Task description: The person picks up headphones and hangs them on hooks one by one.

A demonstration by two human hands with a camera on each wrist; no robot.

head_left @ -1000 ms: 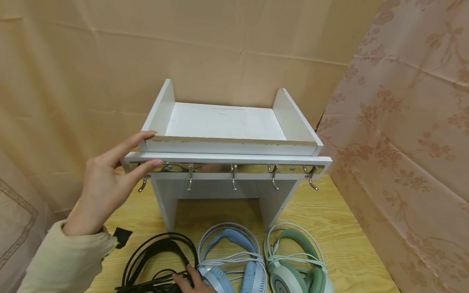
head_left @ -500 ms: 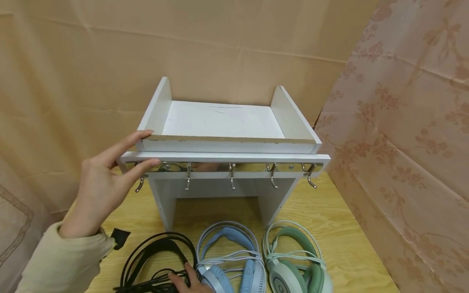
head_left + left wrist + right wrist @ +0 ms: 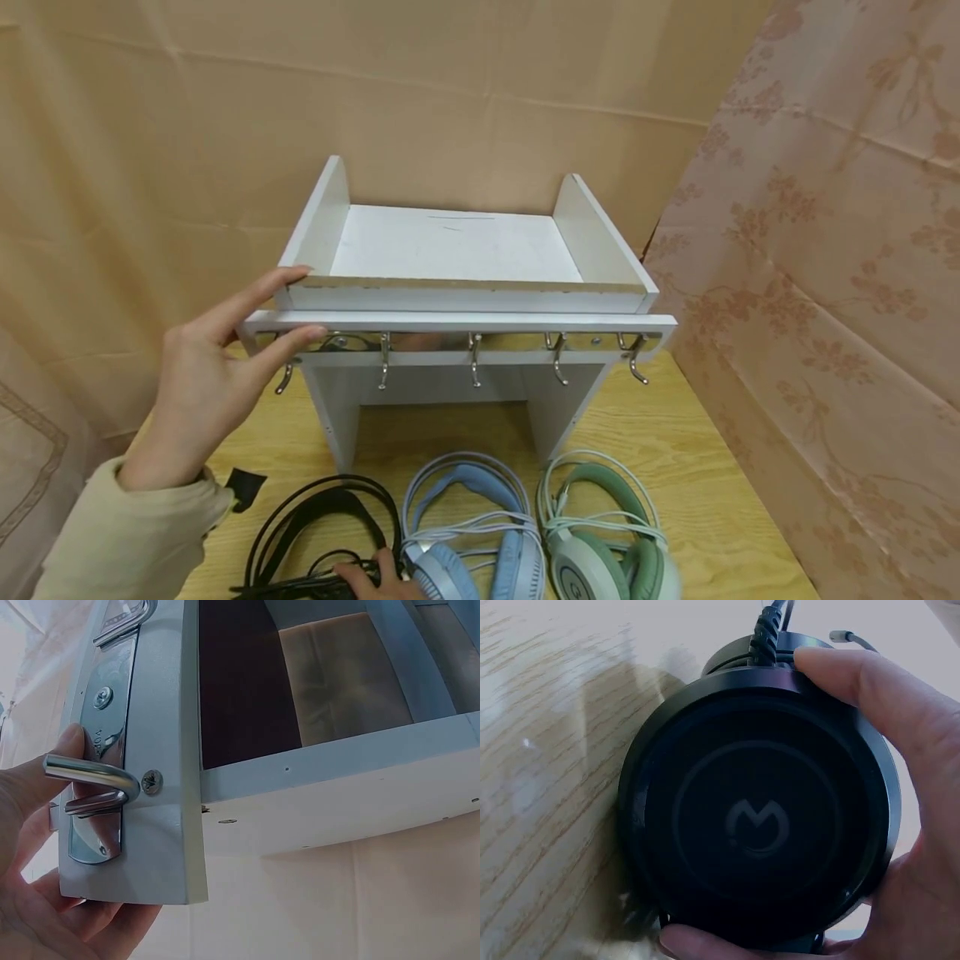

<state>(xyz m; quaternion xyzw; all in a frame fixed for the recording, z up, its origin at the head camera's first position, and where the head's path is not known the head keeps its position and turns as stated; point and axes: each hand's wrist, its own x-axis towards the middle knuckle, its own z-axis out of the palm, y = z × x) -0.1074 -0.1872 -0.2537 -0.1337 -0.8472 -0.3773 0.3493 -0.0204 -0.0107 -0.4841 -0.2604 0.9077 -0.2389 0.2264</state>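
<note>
My left hand point(image 3: 202, 383) holds the left end of a white rack point(image 3: 465, 298) in the head view. Its thumb presses the metal hook rail point(image 3: 109, 742), and in the left wrist view the other fingers curl behind the board. At the bottom of the head view, my right hand point(image 3: 386, 583) grips black headphones point(image 3: 330, 504), whose lower part is cut off by the frame edge. Up close in the right wrist view, thumb and fingers clasp the rim of a round black ear cup point(image 3: 757, 810) with an M-like logo.
Blue headphones point(image 3: 472, 533) lie right beside my right hand, with green headphones point(image 3: 611, 542) farther right, both with bundled cables. All rest on a wooden table point(image 3: 697, 467). A beige curtain point(image 3: 450, 92) hangs behind the rack, a pink floral cloth point(image 3: 840, 250) to the right.
The right hand shifts slightly left and down over the black headphones. The whole scene slides a little left as the head camera moves; the left hand keeps its hold on the rack.
</note>
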